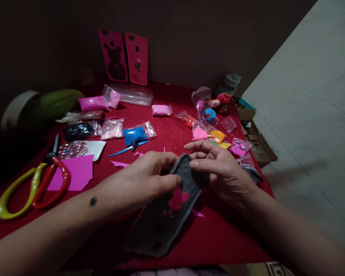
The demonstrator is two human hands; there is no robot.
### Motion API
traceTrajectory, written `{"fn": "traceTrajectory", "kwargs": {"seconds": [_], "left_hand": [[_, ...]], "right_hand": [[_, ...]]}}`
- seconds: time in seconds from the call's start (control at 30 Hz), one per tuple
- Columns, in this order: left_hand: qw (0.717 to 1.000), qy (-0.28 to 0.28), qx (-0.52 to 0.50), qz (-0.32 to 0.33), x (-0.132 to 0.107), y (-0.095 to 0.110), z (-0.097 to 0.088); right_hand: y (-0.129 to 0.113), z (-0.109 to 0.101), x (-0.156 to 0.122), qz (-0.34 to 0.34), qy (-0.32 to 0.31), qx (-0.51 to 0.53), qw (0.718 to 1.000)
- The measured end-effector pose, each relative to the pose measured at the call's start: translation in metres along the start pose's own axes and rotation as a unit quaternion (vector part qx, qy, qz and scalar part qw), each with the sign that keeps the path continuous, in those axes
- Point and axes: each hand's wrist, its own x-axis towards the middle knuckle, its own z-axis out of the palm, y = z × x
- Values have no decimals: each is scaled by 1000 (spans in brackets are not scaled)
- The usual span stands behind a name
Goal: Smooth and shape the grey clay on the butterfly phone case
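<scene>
A grey, clay-covered phone case [152, 230] is held at a slant over the red cloth, its far end between my hands. On its surface sits a pink butterfly-like figure [176, 199]. My left hand [149, 172] is closed on the case's left edge, thumb pressed on the grey face. At the far right edge, my right hand [224, 168] pinches the rim with its thumb on top; its other fingers are curled behind, partly hidden. A small dark spot [93, 201] shows on the left wrist.
Red- and yellow-handled scissors [50, 172] lie at left on pink sheet [80, 172]. Several clay packets, including a blue packet [135, 134], lie beyond. A blue tool [126, 148] rests nearer. Two decorated phone cases [136, 57] stand at the back. A cardboard box [261, 142] is right.
</scene>
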Motion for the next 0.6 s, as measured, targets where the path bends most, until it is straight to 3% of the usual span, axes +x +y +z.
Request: {"fn": "traceTrajectory", "kwargs": {"seconds": [0.27,0.6], "left_hand": [[999,31,-21,33,3,-3,1],[995,64,58,39,5,2,5]], "right_hand": [[-5,2,3,-9,6,-60,998],[-3,8,7,-10,14,-61,998]]}}
